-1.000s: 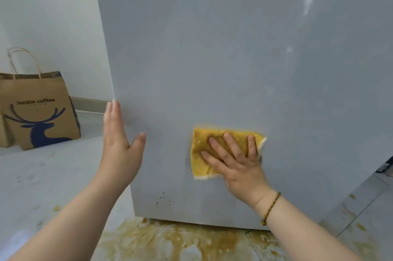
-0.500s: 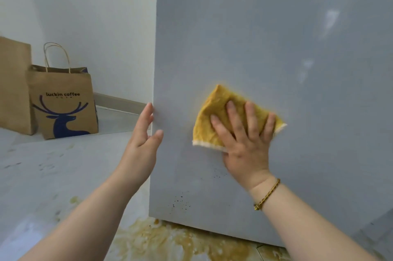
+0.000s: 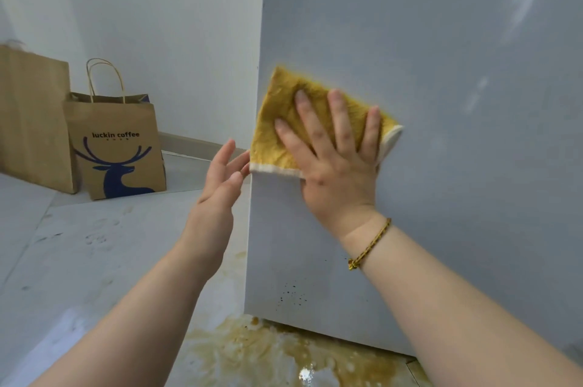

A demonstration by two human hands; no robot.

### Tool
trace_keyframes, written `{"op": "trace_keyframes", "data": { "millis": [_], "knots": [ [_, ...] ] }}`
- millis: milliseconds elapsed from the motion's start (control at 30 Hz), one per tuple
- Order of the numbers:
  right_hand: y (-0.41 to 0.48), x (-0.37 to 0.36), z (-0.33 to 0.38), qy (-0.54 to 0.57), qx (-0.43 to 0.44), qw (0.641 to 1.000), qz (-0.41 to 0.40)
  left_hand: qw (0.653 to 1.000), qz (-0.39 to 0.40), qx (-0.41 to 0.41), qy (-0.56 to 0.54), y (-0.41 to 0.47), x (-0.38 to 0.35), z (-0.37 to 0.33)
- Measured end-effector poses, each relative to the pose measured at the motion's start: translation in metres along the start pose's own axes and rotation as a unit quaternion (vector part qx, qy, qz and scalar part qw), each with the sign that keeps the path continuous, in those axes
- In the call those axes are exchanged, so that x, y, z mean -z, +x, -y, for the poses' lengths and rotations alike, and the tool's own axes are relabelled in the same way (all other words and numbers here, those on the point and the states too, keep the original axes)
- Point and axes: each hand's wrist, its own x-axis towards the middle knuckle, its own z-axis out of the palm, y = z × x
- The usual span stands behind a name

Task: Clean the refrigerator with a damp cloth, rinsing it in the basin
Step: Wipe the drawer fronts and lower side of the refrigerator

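A yellow cloth (image 3: 284,121) is pressed flat against the grey side panel of the refrigerator (image 3: 441,165), close to its left edge, by the right hand (image 3: 334,162), whose fingers are spread wide and straight over the fabric. A braided bracelet (image 3: 369,244) is worn on that wrist. The left hand (image 3: 217,184) is held open and empty just beside the refrigerator's left edge, by the cloth's white-hemmed corner; whether its fingertips touch the edge cannot be told. Dark specks (image 3: 290,295) are seen low on the refrigerator, and a brown spill (image 3: 252,352) is spread over the floor (image 3: 79,260) at the refrigerator's base. A printed paper bag (image 3: 116,146) and a plain paper bag (image 3: 31,118) are stood well left of the refrigerator
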Motion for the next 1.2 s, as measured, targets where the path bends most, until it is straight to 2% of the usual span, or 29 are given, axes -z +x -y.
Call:
{"op": "trace_keyframes", "data": {
  "millis": [133,233,300,367,433,500,600,667,700,800,867,933,1033,1100,1133,1200],
  "knots": [
    [-0.067,-0.004,0.012,0.014,0.107,0.988,0.107,1.000,0.018,-0.010,0.017,0.001,-0.002,0.007],
    [-0.126,0.001,0.009,-0.003,0.239,0.950,0.201,0.998,0.035,-0.016,0.049,0.003,-0.002,0.009],
    [-0.135,0.006,-0.001,-0.002,0.265,0.939,0.220,0.996,0.046,-0.022,0.073,-0.001,-0.002,0.009],
    [-0.125,0.007,-0.004,0.001,0.200,0.964,0.174,0.996,0.044,-0.021,0.073,-0.007,-0.002,0.013],
    [-0.106,0.005,0.000,0.001,0.074,0.992,0.107,0.996,0.040,-0.010,0.078,-0.016,-0.001,0.022],
    [-0.096,0.000,0.009,0.002,-0.026,0.998,0.063,0.994,0.044,0.016,0.097,-0.024,0.000,0.036],
    [-0.113,-0.010,0.033,-0.011,-0.056,0.996,0.075,0.991,0.039,0.052,0.115,-0.033,0.003,0.051],
    [-0.142,-0.015,0.050,-0.014,-0.010,0.992,0.122,0.990,0.037,0.053,0.128,-0.031,0.004,0.053],
    [-0.158,-0.017,0.055,-0.014,0.040,0.987,0.156,0.988,0.038,0.048,0.141,-0.029,0.003,0.054],
    [-0.199,-0.014,0.057,-0.015,0.230,0.934,0.273,0.979,0.044,0.039,0.195,-0.026,-0.003,0.057],
    [-0.205,-0.007,0.046,-0.024,0.295,0.906,0.303,0.976,0.050,0.031,0.211,-0.027,-0.008,0.059],
    [-0.197,0.000,0.031,-0.010,0.268,0.926,0.265,0.974,0.047,0.021,0.221,-0.029,-0.012,0.063],
    [-0.171,0.008,0.000,0.021,0.088,0.987,0.130,0.964,0.038,-0.001,0.263,-0.035,-0.020,0.077],
    [-0.164,0.013,-0.021,0.005,0.007,0.996,0.084,0.948,0.054,-0.011,0.315,-0.040,-0.030,0.085],
    [-0.165,0.014,-0.028,-0.002,-0.005,0.997,0.079,0.938,0.063,-0.014,0.340,-0.042,-0.035,0.089],
    [-0.179,0.013,-0.031,-0.017,0.025,0.995,0.091,0.926,0.071,-0.018,0.370,-0.045,-0.043,0.094]
  ]
}}
